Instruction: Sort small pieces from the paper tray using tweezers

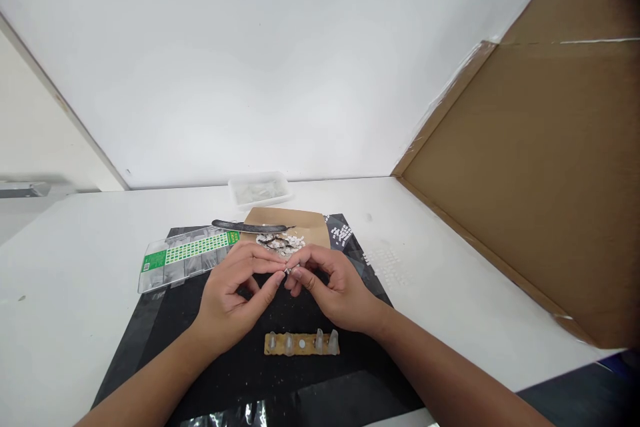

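My left hand [239,292] and my right hand [336,285] meet over the black mat [230,373], fingertips touching. Between their thumbs and index fingers they pinch a small pale piece [289,271], mostly covered, whose kind I cannot make out. Just beyond the fingers, loose white bits [295,240] lie heaped on a sheet of brown paper [313,220]. Nearer to me, a yellowish strip [277,350] bears several clear, upright nail tips [333,341] and a white round dot [302,343] in its middle.
A dark, curved nail file [250,227] rests across the paper's left edge. At left lies a clear compartment case [175,273] with a green label. Behind stands a white plastic tray [260,200]. Small white stickers [342,233] lie at right, and a cardboard panel [525,180] borders the table.
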The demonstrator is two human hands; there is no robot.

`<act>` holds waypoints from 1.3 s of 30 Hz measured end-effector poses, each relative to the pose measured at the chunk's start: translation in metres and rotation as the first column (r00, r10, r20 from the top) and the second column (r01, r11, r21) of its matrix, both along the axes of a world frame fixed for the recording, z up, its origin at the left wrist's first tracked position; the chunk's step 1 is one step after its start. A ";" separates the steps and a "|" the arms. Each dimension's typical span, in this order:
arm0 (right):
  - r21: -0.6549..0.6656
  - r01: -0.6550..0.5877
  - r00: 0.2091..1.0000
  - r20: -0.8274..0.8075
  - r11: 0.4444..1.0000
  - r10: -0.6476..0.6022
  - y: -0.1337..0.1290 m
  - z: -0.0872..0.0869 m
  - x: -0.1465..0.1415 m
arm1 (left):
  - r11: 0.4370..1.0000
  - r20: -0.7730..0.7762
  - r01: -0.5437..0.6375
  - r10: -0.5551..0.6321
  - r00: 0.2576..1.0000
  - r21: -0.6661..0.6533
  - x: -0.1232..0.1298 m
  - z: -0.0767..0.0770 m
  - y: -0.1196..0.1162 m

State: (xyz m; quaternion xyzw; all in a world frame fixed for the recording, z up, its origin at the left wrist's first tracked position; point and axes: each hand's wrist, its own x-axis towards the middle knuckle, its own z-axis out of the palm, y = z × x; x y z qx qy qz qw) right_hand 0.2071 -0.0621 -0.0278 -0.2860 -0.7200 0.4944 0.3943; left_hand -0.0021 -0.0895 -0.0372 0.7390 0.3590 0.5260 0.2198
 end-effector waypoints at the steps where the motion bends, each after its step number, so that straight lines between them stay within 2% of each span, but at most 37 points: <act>1: -0.003 -0.002 1.000 0.004 1.000 0.002 0.000 0.000 0.000 | 1.000 -0.008 -0.007 0.007 1.000 0.007 0.000 0.000 0.000; 8: -0.046 -0.039 0.999 0.014 0.998 0.040 0.000 0.003 -0.001 | 0.997 -0.066 -0.060 0.064 0.996 0.054 0.003 0.003 -0.003; 15: -0.052 -0.123 0.992 0.036 0.991 0.125 0.003 0.002 -0.001 | 0.995 -0.082 -0.102 0.102 0.991 0.012 0.005 0.001 -0.004; 19: -0.007 -0.135 0.988 0.068 0.991 0.136 0.005 0.000 -0.001 | 0.976 -0.124 -0.214 0.217 0.968 0.040 0.002 0.000 0.002; 22: 0.151 -0.075 0.990 0.131 0.986 0.055 0.006 0.000 -0.001 | 0.926 -0.218 -0.317 0.359 0.908 0.205 -0.007 -0.002 0.012; 24: 0.271 -0.031 0.988 0.152 0.962 -0.011 0.008 0.001 0.000 | 0.883 -0.278 -0.337 0.430 0.859 0.325 -0.014 -0.005 0.020; 27: 0.355 0.015 0.985 0.155 0.935 -0.074 0.010 0.003 0.002 | 0.844 -0.337 -0.362 0.500 0.798 0.396 -0.022 -0.007 0.031; 30: 0.361 0.061 0.980 0.157 0.931 -0.125 0.010 0.004 0.004 | 0.832 -0.379 -0.369 0.526 0.761 0.414 -0.026 -0.009 0.038; 34: 0.358 0.132 0.970 0.144 0.924 -0.195 0.011 0.004 0.004 | 0.848 -0.444 -0.366 0.517 0.732 0.383 -0.027 -0.009 0.039; 39: 0.270 0.349 0.920 0.084 0.897 -0.383 0.019 -0.005 0.005 | 0.858 -0.462 -0.376 0.507 0.728 0.349 -0.029 -0.012 0.041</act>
